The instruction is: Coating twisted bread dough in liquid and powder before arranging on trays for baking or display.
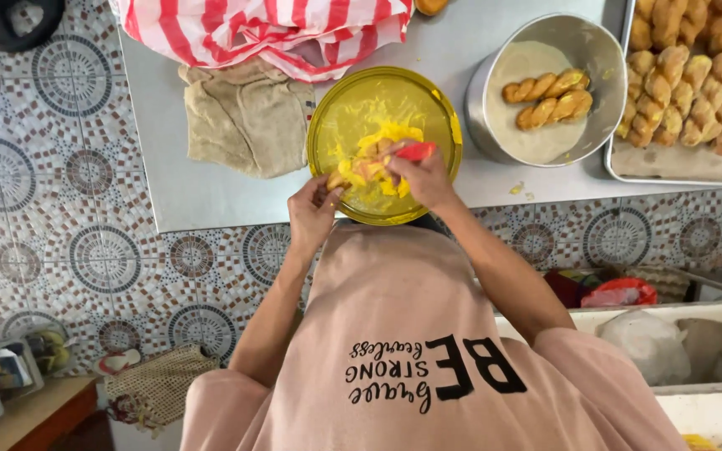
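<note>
Left hand pinches a twisted pastry over the yellow bowl at the table edge; right hand, fingers closed around a red-handled brush, coats it. Slippery glaze could let the pastry slide free, or nudge the bowl off.

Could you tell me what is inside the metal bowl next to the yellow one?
Inside the metal bowl lie two twisted pastries on pale batter or flour. Anything beneath that layer is covered.

Yellow bowl on the grey tabletop's near edge, round, smeared inside with yellow cream, twisted pastry held low over it, cream-coated, red-handled tool lying against the pastry
</note>
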